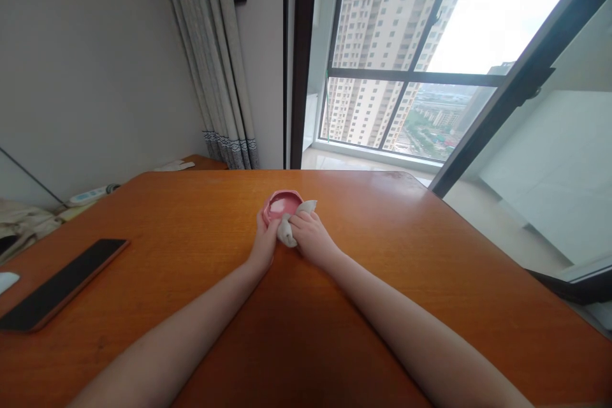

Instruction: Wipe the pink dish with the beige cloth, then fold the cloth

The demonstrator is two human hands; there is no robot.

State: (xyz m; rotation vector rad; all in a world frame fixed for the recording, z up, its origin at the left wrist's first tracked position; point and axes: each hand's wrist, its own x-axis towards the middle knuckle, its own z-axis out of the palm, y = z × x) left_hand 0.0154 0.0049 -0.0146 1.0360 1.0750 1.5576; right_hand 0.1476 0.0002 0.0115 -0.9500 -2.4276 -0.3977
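A pink bowl (283,203) with an angular rim sits tilted toward me near the far half of the wooden table (201,217). My left hand (266,237) grips its near left side, thumb along the rim. Bunched in my right hand (312,236) is a whitish cloth (287,232), pressed against the bowl's near right edge. One end of the cloth sticks out above my fingers. The cloth and my fingers cover part of the bowl's right side.
At the left lies a long dark flat panel (64,284) with a reddish edge, beside a white object (8,281) cut off by the frame. Behind the left edge are a power strip (87,196) and crumpled fabric (26,226). A curtain (210,57) and large window (406,76) stand beyond.
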